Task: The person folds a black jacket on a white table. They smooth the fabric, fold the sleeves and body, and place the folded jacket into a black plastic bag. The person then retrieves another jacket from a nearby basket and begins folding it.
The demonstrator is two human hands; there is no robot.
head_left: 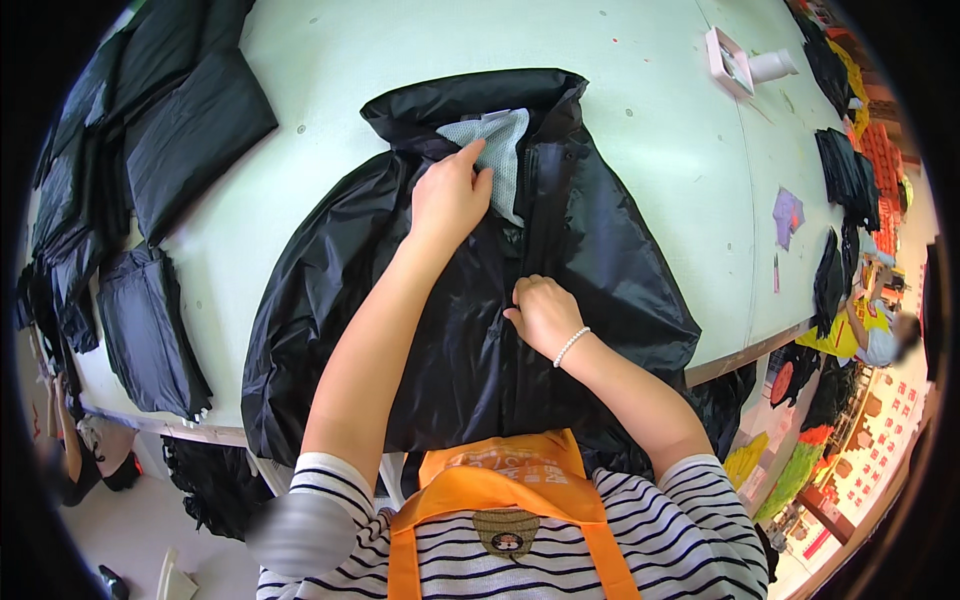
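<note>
A glossy black jacket (610, 230) lies on the pale green table in front of me, its collar away from me and its hem by my waist. Grey mesh lining (508, 150) shows at the neck opening. My left hand (450, 195) rests just below the collar, index finger stretched onto the lining and thumb apart from it. Lower down, my right hand (545, 315) is closed on the jacket's front edge beside the zip strip. The fingertips of my right hand are partly hidden by the hand itself.
Folded black garments (195, 140) are piled at the left, with another black stack (150, 330) nearer me. A pink tray (729, 62) and a white cylinder (772, 66) stand far right. Purple scrap (788, 217) lies at right. Other people work beyond both table edges.
</note>
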